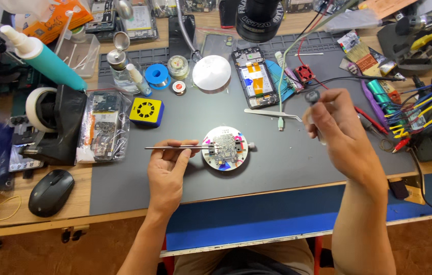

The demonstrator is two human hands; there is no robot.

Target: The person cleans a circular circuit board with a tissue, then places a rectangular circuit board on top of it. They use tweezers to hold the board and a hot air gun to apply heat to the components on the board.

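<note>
Nearest the front edge of the desk (48, 214), a blue strip runs along the grey work mat (287, 168), and both forearms reach across it from below. On the near left a black mouse (50, 192) sits on bare wood beside a yellow rubber band (5, 208). Over the mat, the left hand (167, 165) lies low, fingers pinched around slim metal tweezers (180, 147) held level, their tips resting on the round white circuit board (225, 148) at the mat's middle. To the right, the right hand (335, 127) is raised off the mat, closed around a dark-tipped tool (313, 97) whose cable trails away to the far right. Open mat lies near and right of the board. Further left, a clear plastic bag (104, 127) holds a phone board, beside a small yellow fan box (146, 112). Farther back, a second pair of tweezers (273, 114) lies loose, an opened phone (254, 77) shows its insides, and a clear tub (81, 51) at the far left holds cotton swabs. Coloured wires (430, 102) crowd the right edge.
</note>
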